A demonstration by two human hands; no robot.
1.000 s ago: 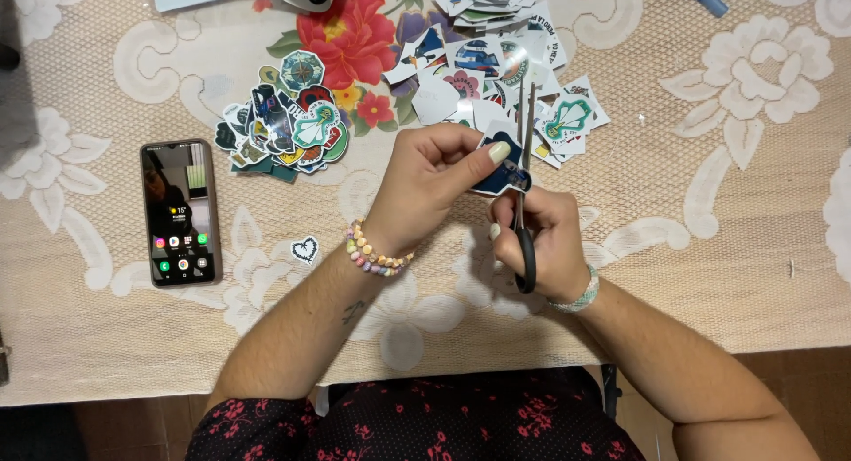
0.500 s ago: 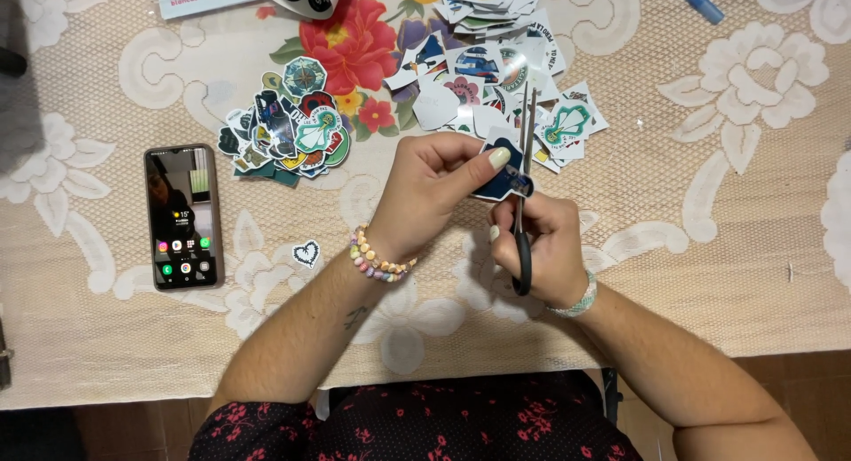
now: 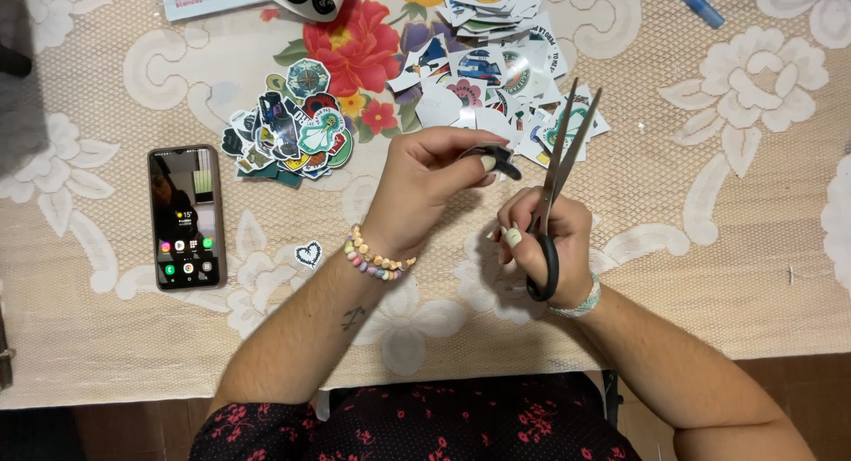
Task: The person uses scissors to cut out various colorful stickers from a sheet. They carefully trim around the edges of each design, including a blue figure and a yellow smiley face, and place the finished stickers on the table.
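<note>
- A small dark cut-out paper sticker sits pinched between the thumb and fingertips of the left hand, held above the bench, just beside the scissor blades.
- The left fingers are pressed together on the sticker's edge; a beaded pastel bracelet circles that wrist.
- The right hand grips black-handled steel scissors; its fingers are curled through and around the loops, and the blades stand parted, tips pointing away from the person, just clear of the sticker.
- Beyond the fingertips lies a loose heap of white-bordered printed sticker pieces, apparently not yet trimmed.
- To the left of the left fingers sits a tighter pile of trimmed colourful stickers, and a single small heart-shaped sticker lies near the wrist; judging by the two piles, a good share is cut and much remains.
- Further left lies a black smartphone with a lit screen.
- All rests on the bench under a cream lace cloth with a red flower print.
</note>
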